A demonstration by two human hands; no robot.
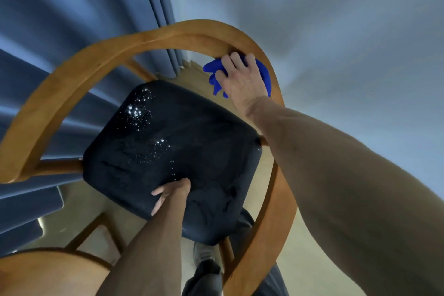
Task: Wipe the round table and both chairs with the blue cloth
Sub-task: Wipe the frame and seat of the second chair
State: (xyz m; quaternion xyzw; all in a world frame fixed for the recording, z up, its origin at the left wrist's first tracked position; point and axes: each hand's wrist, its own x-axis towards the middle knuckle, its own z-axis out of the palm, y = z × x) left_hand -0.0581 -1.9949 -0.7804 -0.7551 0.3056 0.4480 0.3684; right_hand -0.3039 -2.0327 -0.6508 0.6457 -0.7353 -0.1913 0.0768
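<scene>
Pressing the blue cloth (263,72) against the curved wooden rail (149,38) of the chair, the right hand (240,79) lies over it with fingers curled round the bunched fabric and the top of the rail, so cloth sits between palm and wood; loose folds hang out on the left and right of the hand. That hold looks chosen for wiping along the bend of the backrest, judging by the task. Left hand (168,193) rests on the front part of the dark seat cushion (192,151), fingers mostly straight and spread, holding nothing; probably it steadies the chair or the person leaning over it. White specks or droplets show on the seat toward the far left and centre, cannot tell if crumbs or liquid, so seat likely not wiped yet. Round table (36,274) only shows as a wooden edge in the lower left corner, near the chair. Blue curtain (72,7) behind the chair, pale wall to the right, shoe (203,251) and dark trouser leg below. No brands, labels or readable writing anywhere.
</scene>
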